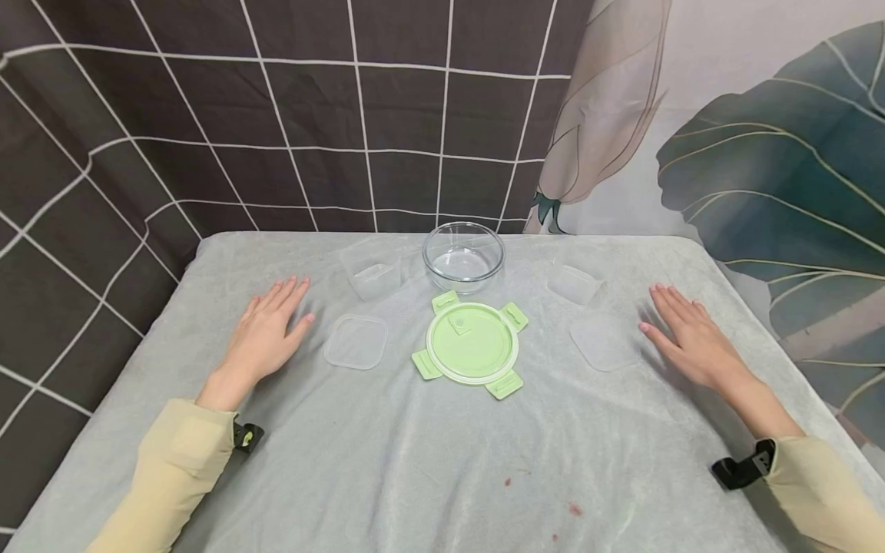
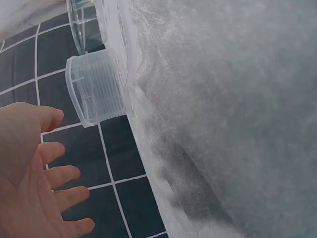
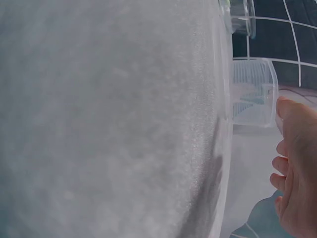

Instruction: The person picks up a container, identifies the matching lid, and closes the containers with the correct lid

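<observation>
My left hand (image 1: 266, 332) is held out over the left of the table, palm down, its fingers straight and holding nothing. Nearest to it lies a clear square lid (image 1: 356, 342), with a clear plastic container (image 1: 374, 278) behind. On the other side my right hand (image 1: 694, 336) hovers with fingers extended, also holding nothing. Its thumb points toward a second clear lid (image 1: 605, 343); another clear plastic container (image 1: 575, 284) stands behind that one. Between the hands lies a round green lid (image 1: 473, 343) with flaps spread outward. A round glass bowl (image 1: 463, 257) stands just behind it.
A grey cloth covers the table (image 1: 401, 461), with small reddish spots near the front. Behind it hangs a dark curtain (image 1: 311, 107) with a white grid. A leaf-patterned curtain (image 1: 781, 177) hangs at the right. Each wrist bears a black camera strap.
</observation>
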Demonstrator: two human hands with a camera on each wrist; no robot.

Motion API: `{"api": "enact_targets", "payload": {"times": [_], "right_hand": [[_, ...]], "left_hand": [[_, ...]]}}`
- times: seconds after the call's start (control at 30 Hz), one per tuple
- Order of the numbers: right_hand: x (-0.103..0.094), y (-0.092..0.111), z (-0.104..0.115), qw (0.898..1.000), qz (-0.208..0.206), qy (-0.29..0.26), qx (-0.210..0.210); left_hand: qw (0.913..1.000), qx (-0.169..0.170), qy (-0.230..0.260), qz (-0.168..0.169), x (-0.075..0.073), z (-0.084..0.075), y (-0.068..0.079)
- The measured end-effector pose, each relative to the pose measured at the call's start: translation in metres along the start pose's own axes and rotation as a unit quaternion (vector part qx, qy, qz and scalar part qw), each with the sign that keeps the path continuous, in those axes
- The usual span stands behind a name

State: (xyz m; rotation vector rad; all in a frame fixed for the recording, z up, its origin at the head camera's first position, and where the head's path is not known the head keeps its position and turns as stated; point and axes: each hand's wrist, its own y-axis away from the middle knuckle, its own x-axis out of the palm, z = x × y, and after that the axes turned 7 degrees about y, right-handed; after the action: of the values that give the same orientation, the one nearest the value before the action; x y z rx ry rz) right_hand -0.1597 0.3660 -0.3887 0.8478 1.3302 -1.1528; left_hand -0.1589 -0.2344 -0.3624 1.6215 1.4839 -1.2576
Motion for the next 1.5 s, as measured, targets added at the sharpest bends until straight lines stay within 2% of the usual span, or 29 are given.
{"api": "enact_targets", "payload": {"times": [0.43, 0.8, 1.13, 1.5], "right_hand": [[-0.002, -0.006, 0.003, 1.0, -0.008, -0.002, -0.008], [-0.004, -0.014, 0.009, 0.999, -0.045, -0.005, -0.01], [-0.01, -0.024, 0.021, 0.995, -0.102, 0.002, -0.014], [-0.016, -0.032, 0.034, 0.985, -0.173, -0.013, -0.011]], "left_hand": [[1.0, -0.001, 0.004, -0.003, -0.001, 0.002, 0.001], [0.9997, -0.001, 0.011, -0.02, -0.003, 0.003, 0.002], [0.9986, 0.009, 0.025, -0.045, -0.003, 0.0, -0.001], [0.9969, -0.009, 0.062, -0.047, -0.006, -0.007, -0.004]]}}
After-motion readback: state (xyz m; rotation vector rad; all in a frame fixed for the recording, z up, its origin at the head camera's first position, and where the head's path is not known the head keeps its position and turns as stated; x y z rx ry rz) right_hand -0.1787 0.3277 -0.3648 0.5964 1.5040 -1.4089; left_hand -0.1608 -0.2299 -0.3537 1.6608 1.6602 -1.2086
